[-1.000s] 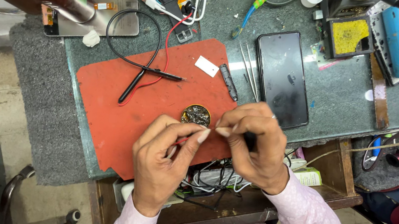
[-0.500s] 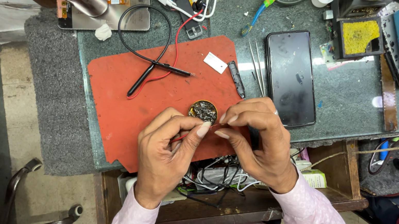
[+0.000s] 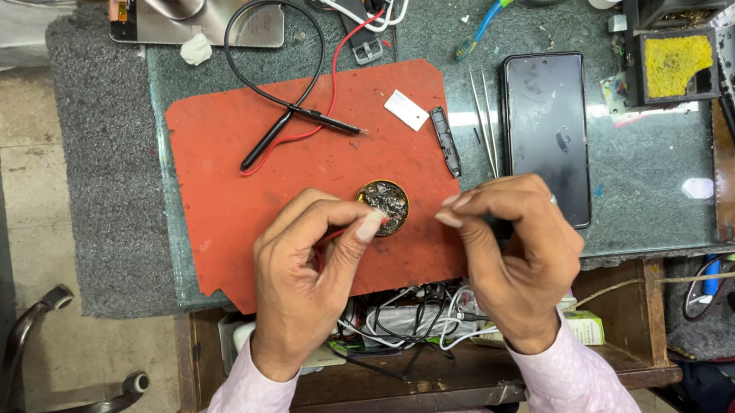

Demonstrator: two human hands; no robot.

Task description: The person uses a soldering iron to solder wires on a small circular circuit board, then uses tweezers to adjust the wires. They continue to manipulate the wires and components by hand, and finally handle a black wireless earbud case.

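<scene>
My left hand (image 3: 309,270) hovers over the near edge of the red work mat (image 3: 237,179), thumb and forefinger pinched together; what they pinch is too small to tell. My right hand (image 3: 514,256) is just to its right, fingers closed on a small dark part that is mostly hidden. Between and just beyond the two hands sits a round brass tin (image 3: 383,203) with grey lumpy contents. A narrow gap separates the hands.
On the mat lie two black probes (image 3: 303,116) with red and black leads, a white card (image 3: 406,109) and a black strip (image 3: 446,141). Tweezers (image 3: 485,122) and a black phone (image 3: 541,130) lie right of it. An open drawer (image 3: 409,323) holds tangled cables.
The hands were touching fingertip to fingertip before; now they have drawn apart, the left toward me and the right slightly rightward. The view has shifted a little.
</scene>
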